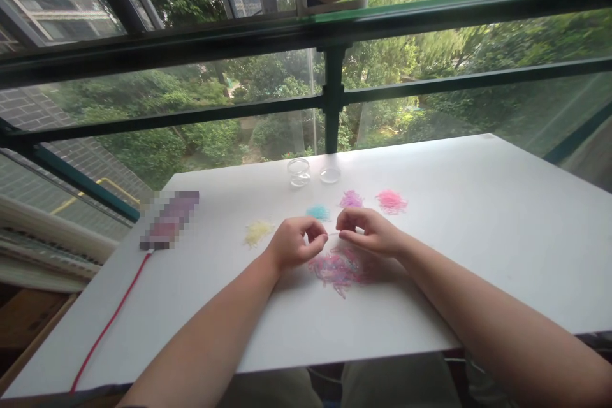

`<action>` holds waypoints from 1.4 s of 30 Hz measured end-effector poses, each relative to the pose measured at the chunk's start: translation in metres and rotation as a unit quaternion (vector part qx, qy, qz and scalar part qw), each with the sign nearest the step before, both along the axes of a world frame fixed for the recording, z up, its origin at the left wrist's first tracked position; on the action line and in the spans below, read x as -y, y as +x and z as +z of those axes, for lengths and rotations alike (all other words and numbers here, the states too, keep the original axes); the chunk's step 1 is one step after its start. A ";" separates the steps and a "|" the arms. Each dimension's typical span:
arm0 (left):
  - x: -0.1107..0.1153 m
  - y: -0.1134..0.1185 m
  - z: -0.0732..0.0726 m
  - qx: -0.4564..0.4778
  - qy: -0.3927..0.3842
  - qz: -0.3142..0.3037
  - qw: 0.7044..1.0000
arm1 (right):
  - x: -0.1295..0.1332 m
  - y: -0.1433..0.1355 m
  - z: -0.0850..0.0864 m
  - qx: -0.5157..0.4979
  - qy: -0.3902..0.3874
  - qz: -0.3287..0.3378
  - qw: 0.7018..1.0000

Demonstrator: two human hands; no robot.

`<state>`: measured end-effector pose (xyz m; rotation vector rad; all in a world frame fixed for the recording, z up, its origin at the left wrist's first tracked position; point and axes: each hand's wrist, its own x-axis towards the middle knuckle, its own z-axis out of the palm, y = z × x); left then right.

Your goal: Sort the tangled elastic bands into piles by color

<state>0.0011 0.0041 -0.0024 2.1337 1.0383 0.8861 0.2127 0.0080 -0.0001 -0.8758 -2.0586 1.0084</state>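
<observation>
Between my two hands a thin pale strand (333,234) is stretched, one end at each pinch. My left hand (297,241) is closed on its left end, and my right hand (366,231) is closed at its right end. Just below them lies a mixed pile of pink, purple and bluish pieces (338,269). Beyond the hands are small heaps: blue (318,211), purple (351,198) and pink (391,201). A pale yellow heap (258,232) sits left of my left hand.
A clear round container (299,173) and a clear lid-like disc (329,175) stand near the white table's (478,217) far edge. At the left lies a pixelated device (171,220) with a red cable (115,313). Green window rails run behind.
</observation>
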 end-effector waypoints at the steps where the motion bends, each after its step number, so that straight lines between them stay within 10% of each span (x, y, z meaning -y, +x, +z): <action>1: 0.000 0.000 0.000 0.002 -0.001 -0.003 1.000 | 0.001 -0.001 -0.001 -0.006 -0.003 0.006 1.000; 42: -0.001 0.000 -0.001 0.000 0.013 -0.017 1.000 | 0.001 -0.003 -0.001 -0.017 0.013 -0.004 1.000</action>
